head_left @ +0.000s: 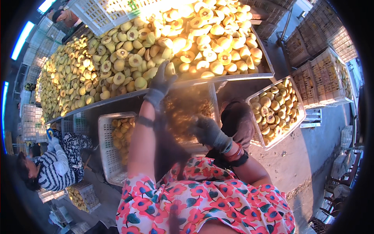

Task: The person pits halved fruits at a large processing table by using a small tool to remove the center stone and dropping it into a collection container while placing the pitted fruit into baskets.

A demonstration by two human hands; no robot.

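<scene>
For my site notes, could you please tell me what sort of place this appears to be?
Probably a fruit-sorting or processing workplace: a long metal-edged table is heaped with halved yellow fruit, stacked plastic crates stand around it, and a co-worker in stripes is nearby.

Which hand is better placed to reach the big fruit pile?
Probably the left hand: it's right at the near edge of the pile, while the right hand is farther back.
</scene>
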